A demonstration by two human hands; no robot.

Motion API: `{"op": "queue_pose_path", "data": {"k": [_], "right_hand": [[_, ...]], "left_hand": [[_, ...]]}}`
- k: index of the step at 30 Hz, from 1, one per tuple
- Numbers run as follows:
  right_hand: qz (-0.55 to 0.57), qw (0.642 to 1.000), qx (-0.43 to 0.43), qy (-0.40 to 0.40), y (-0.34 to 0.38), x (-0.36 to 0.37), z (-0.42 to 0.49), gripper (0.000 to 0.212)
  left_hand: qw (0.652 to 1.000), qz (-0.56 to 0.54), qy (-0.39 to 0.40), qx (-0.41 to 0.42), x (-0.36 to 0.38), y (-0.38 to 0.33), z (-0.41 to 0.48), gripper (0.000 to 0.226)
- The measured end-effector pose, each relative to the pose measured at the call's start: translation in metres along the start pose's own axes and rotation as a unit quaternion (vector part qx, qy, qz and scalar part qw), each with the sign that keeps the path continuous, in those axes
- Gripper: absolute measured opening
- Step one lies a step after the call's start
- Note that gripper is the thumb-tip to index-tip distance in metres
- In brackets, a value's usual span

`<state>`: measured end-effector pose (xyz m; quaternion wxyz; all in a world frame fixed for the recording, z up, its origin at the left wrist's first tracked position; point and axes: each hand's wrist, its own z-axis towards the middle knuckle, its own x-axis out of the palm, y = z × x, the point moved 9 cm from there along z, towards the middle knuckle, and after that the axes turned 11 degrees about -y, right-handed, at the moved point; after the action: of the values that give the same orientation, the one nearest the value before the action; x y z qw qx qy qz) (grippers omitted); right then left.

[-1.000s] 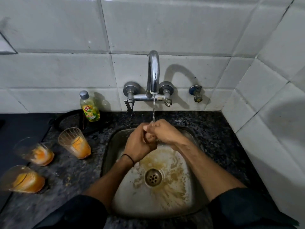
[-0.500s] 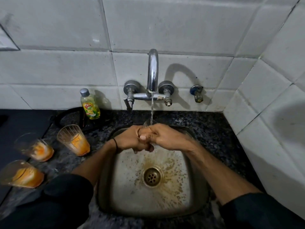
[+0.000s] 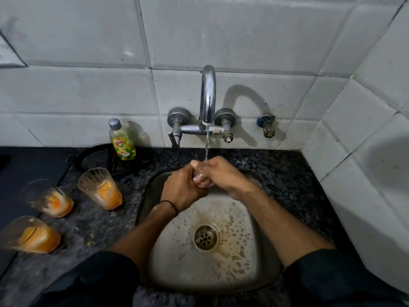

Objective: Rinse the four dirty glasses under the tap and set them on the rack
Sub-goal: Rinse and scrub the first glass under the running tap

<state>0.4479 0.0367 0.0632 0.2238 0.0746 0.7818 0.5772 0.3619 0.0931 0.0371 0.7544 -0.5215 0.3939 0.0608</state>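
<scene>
You hold the glass (image 3: 202, 176) directly under the tap's (image 3: 208, 96) stream and over the sink (image 3: 263, 271), likely so the orange residue washes straight down. Your left hand (image 3: 183, 191) and right hand (image 3: 224, 173) meet there with wrists angled inward, each grip curled round it. Three dirty glasses (image 3: 100, 189) wait on the counter (image 3: 287, 173) to your left.

glass (image 3: 201, 176) held under tap (image 3: 207, 96), H2O (image 3: 207, 142) on
</scene>
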Motion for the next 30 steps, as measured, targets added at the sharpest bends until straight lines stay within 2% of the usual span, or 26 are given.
{"op": "queue_pose_path", "data": {"k": [1, 3, 5, 6, 7, 8, 9, 11, 12, 13, 14, 16, 17, 18, 19, 21, 22, 23, 24, 26, 28, 29, 30], "right_hand": [[-0.003, 0.999, 0.029, -0.030, -0.005, 0.000, 0.005, 0.034], [-0.097, 0.995, -0.021, -0.027, -0.001, 0.001, 0.010, 0.033], [-0.169, 0.978, -0.108, 0.058, 0.007, 0.009, 0.003, 0.022], [-0.154, 0.975, -0.121, 0.107, 0.008, 0.013, -0.003, 0.017], [-0.119, 0.979, -0.107, 0.126, 0.006, 0.014, -0.008, 0.013], [-0.076, 0.987, -0.081, 0.116, 0.004, 0.012, -0.008, 0.012], [-0.043, 0.995, -0.042, 0.082, -0.001, 0.009, -0.003, 0.017], [-0.031, 0.997, 0.063, -0.003, -0.014, 0.006, 0.005, 0.032], [-0.053, 0.995, 0.080, -0.035, -0.015, 0.005, 0.007, 0.035], [-0.087, 0.993, 0.059, -0.047, -0.012, 0.005, 0.007, 0.034], [-0.139, 0.990, 0.005, -0.030, -0.004, 0.006, 0.007, 0.030], [-0.212, 0.969, -0.102, 0.071, 0.013, 0.017, -0.006, 0.028], [-0.207, 0.963, -0.125, 0.122, 0.014, 0.021, -0.013, 0.029], [-0.174, 0.967, -0.115, 0.148, 0.013, 0.021, -0.018, 0.028], [-0.136, 0.976, -0.091, 0.141, 0.011, 0.020, -0.019, 0.026], [-0.066, 0.997, -0.002, 0.044, 0.000, 0.010, -0.006, 0.025], [-0.036, 0.998, 0.053, -0.008, -0.007, 0.008, 0.000, 0.031], [-0.024, 0.996, 0.078, -0.044, -0.011, 0.006, 0.004, 0.033], [-0.038, 0.995, 0.065, -0.058, -0.009, 0.006, 0.005, 0.032], [-0.170, 0.984, -0.046, -0.026, 0.007, 0.006, 0.000, 0.023], [-0.255, 0.957, -0.125, 0.049, 0.012, 0.011, -0.014, 0.015], [-0.231, 0.962, -0.126, 0.078, 0.010, 0.012, -0.020, 0.013], [-0.176, 0.973, -0.119, 0.088, 0.009, 0.012, -0.024, 0.013]], "left_hand": [[0.999, 0.031, -0.039, 0.010, 0.000, -0.003, -0.005, 0.045], [0.999, -0.014, -0.034, 0.014, 0.005, -0.002, -0.009, 0.045], [0.997, -0.076, 0.030, 0.006, 0.006, 0.007, -0.003, 0.045], [0.990, -0.114, 0.083, -0.013, 0.007, 0.011, -0.001, 0.041], [0.979, -0.149, 0.133, -0.033, 0.010, 0.011, -0.003, 0.034], [0.975, -0.157, 0.149, -0.044, 0.011, 0.011, -0.006, 0.028], [0.983, -0.130, 0.122, -0.042, 0.011, 0.010, -0.006, 0.027], [1.000, 0.025, 0.010, 0.009, 0.005, 0.004, -0.009, 0.036], [0.998, 0.055, -0.031, 0.019, 0.005, 0.002, -0.014, 0.043], [0.998, 0.029, -0.045, 0.013, 0.005, 0.000, -0.018, 0.046], [0.999, -0.032, -0.027, -0.008, 0.008, 0.005, -0.017, 0.046], [0.983, -0.149, 0.073, -0.072, 0.013, 0.018, -0.010, 0.037], [0.968, -0.184, 0.140, -0.097, 0.017, 0.022, -0.011, 0.032], [0.962, -0.191, 0.172, -0.092, 0.016, 0.022, -0.011, 0.030], [0.972, -0.166, 0.154, -0.067, 0.011, 0.020, -0.008, 0.030], [1.000, -0.020, 0.014, 0.015, -0.004, 0.012, -0.004, 0.034], [0.997, 0.030, -0.049, 0.043, -0.007, 0.004, -0.008, 0.035], [0.994, 0.027, -0.087, 0.057, -0.007, -0.003, -0.014, 0.037], [0.995, -0.017, -0.083, 0.044, -0.003, -0.004, -0.016, 0.038], [0.989, -0.146, 0.016, -0.005, 0.007, 0.003, -0.010, 0.043], [0.964, -0.207, 0.160, -0.037, 0.012, 0.007, -0.006, 0.039], [0.959, -0.205, 0.192, -0.037, 0.011, 0.008, -0.006, 0.034], [0.967, -0.183, 0.176, -0.026, 0.007, 0.008, -0.005, 0.031]]}}
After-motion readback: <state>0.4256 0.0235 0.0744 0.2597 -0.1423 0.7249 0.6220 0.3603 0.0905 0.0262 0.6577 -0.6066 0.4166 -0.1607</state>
